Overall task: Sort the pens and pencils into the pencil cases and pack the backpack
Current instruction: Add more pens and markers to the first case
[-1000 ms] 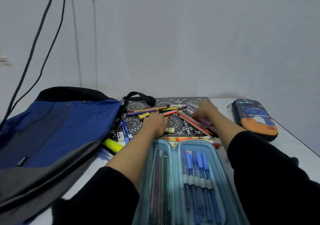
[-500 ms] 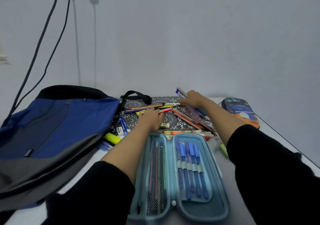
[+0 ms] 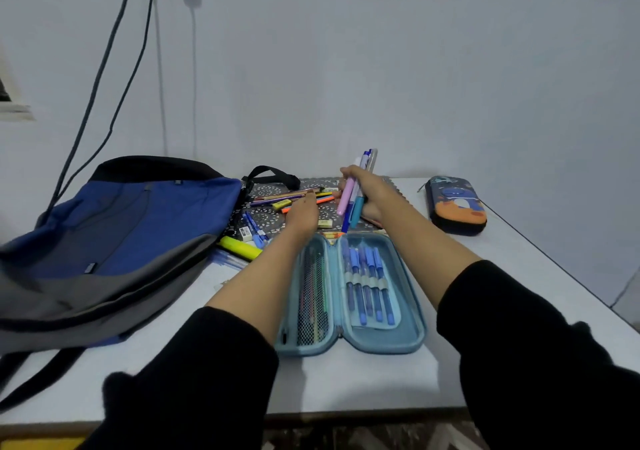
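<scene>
Both hands differ from half a second ago. The left hand (image 3: 304,212) has barely moved: it stays on the loose heap of coloured pencils and pens (image 3: 294,197), fingers stretched fairly straight across them and, as far as the blurred view lets one judge, holding nothing. To its right, the right hand (image 3: 372,193) has risen off the mat, where it lay low among the pens before. It now grips a fistful of pens (image 3: 347,195), with pink, white and blue barrels, tilted nearly upright above the heap. Across the white tabletop (image 3: 363,380), from left to right, lie five things:
- a blue and grey fabric backpack (image 3: 114,235), lying flat with its black handle toward the heap
- a yellow highlighter (image 3: 240,248), just beside the backpack's edge
- the dark patterned mat (image 3: 266,214), under the loose pencils
- an open light-blue hard-shell pencil case (image 3: 410,340), nearest the person, with pencils behind mesh in its left half and blue pens in elastic loops in its right
- a closed dark zip pencil case with an orange print (image 3: 457,205), well apart at the right

Behind stands a plain pale wall (image 3: 415,86), with two dark cables (image 3: 98,79) hanging at its left.
</scene>
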